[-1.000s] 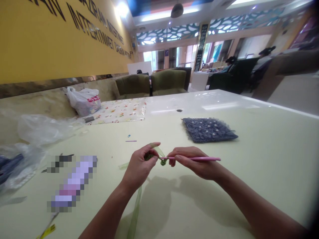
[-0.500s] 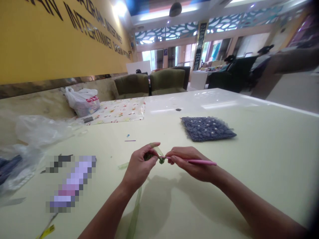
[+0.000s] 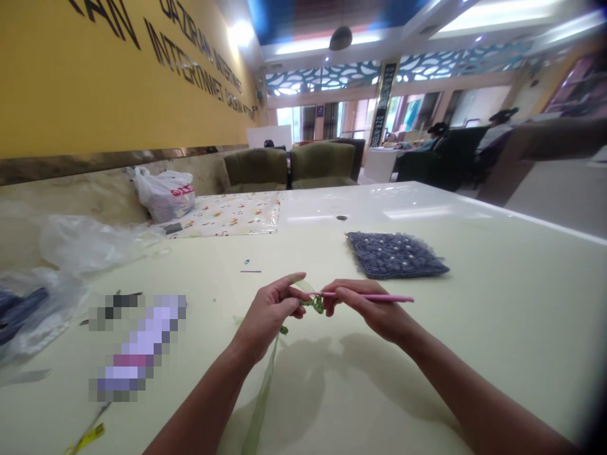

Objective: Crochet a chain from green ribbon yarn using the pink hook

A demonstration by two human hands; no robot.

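Note:
My left hand [image 3: 275, 311] pinches a small piece of green crochet work [image 3: 317, 305], its index finger raised with a strand of sheer green ribbon over it. The ribbon's loose length [image 3: 262, 398] hangs below that hand and runs toward the near edge. Between the fingers of my right hand [image 3: 367, 306] lies a pink crochet hook [image 3: 384, 297], its tip at the top of the green work. Both hands are close together above the pale table [image 3: 474, 328]. Part of the green piece is hidden behind my left fingers.
Beyond my right hand lies a dark blue crocheted piece with white beads [image 3: 396, 254]. A thin purple needle-like stick [image 3: 250, 272] and a small blue clip [image 3: 246, 261] lie ahead. At left are a blurred-out purple item [image 3: 147, 344], clear plastic bags [image 3: 85, 243] and a white carrier bag [image 3: 165, 193].
The hook's tip has moved from low between my hands to the top of the green work, and the hook lies flatter. More of the green piece shows. The view has shifted slightly.

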